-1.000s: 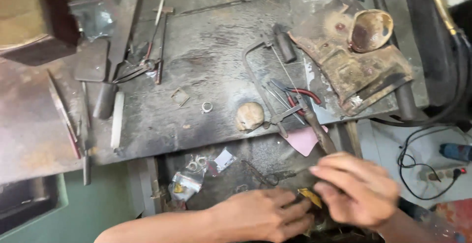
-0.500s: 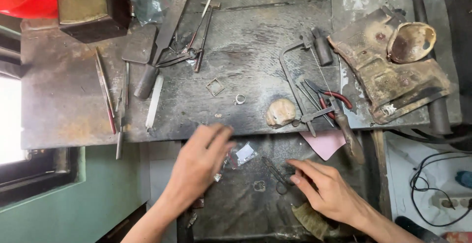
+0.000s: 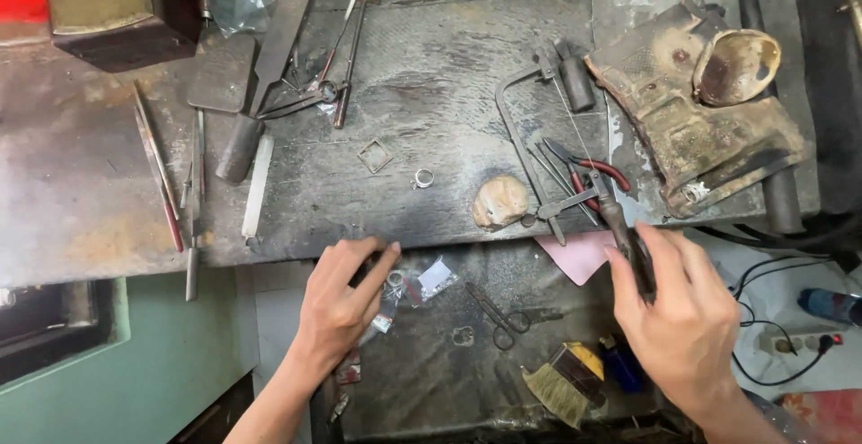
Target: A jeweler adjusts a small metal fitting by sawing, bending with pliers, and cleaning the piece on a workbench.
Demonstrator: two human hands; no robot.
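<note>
Desk (image 3: 431, 94), dark and scarred, is carrying a jeweller's saw frame (image 3: 525, 152) far right of centre. My right hand (image 3: 678, 318) is closing its grip around the dark handle of a tool (image 3: 628, 237) at the desk's near right edge. My left hand (image 3: 346, 305) is hovering over small clear bags (image 3: 422, 282) on the lower shelf, fingers half spread, pinching nothing I can make out. A small ring (image 3: 423, 177) is lying mid-desk. Judgement: tool pickup in hand; lifting clear of the saw frame comes next.

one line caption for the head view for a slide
Left hand touches a small ring; right hand holds a dark tool handle.
</note>
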